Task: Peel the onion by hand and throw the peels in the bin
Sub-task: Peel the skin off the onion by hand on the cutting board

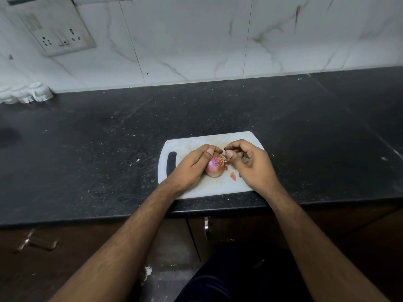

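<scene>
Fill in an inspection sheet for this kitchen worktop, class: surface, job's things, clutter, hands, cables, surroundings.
Surface: dark speckled counter with pale flecks; white cutting board near the front edge.
Job's things: onion on the board, purple, partly peeled; peel scrap beside it; no bin seen.
Clutter: white cups at the back left.
Hands: left hand holds the onion; right hand pinches skin at its tip.
Cables: nothing seen.
Surroundings: marble-tiled wall, socket plate, cabinets below.

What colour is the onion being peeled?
The onion is pinkish purple, with orange-brown dry skin at the end. The head view, the only one, shows it.
</scene>
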Motion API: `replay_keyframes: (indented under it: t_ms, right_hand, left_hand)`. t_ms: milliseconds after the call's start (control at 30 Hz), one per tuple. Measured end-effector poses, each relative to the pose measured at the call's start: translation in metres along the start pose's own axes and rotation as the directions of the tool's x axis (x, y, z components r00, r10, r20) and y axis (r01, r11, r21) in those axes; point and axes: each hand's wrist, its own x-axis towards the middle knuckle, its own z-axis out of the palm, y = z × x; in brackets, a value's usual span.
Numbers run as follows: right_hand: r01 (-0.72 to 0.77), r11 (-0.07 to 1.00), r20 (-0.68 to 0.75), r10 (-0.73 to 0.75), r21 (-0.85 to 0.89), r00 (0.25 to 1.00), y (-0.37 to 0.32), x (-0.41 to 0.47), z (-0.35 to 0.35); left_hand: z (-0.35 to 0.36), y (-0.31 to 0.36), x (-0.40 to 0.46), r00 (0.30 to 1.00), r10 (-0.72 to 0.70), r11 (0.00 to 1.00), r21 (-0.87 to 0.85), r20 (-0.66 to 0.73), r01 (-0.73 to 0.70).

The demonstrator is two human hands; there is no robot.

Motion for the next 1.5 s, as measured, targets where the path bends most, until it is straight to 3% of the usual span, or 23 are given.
replay_keyframes:
  t_ms: [267, 900, 1133, 1500]
  right_hand:
    - [0.061, 0.998, 0.142, -0.063, 0.016, 0.988, 0.002, 0.001, 0.004]
    - [0.191, 0.943, 0.168, -0.148, -0.271, 0.975, 0.003, -0.001, 0.006]
    - [0.102, 0.979, 0.054, -0.093, -0.176, 0.994, 0.005, -0.001, 0.005]
    - [0.043, 0.994, 0.038, -0.039, -0.1, 0.999, -0.001, -0.001, 0.005]
  left_hand:
    - [0.0, 0.003, -0.001, 0.999, 0.02, 0.999, 0.035, 0.028, -0.02]
    - [0.001, 0.004, -0.002, 1.0, 0.019, 1.0, 0.014, 0.02, -0.019]
    - [0.0, 0.003, -0.003, 1.0, 0.009, 1.0, 0.027, -0.002, -0.009]
    - [-0.002, 0.002, -0.003, 0.999, 0.002, 0.998, 0.061, -0.032, 0.0]
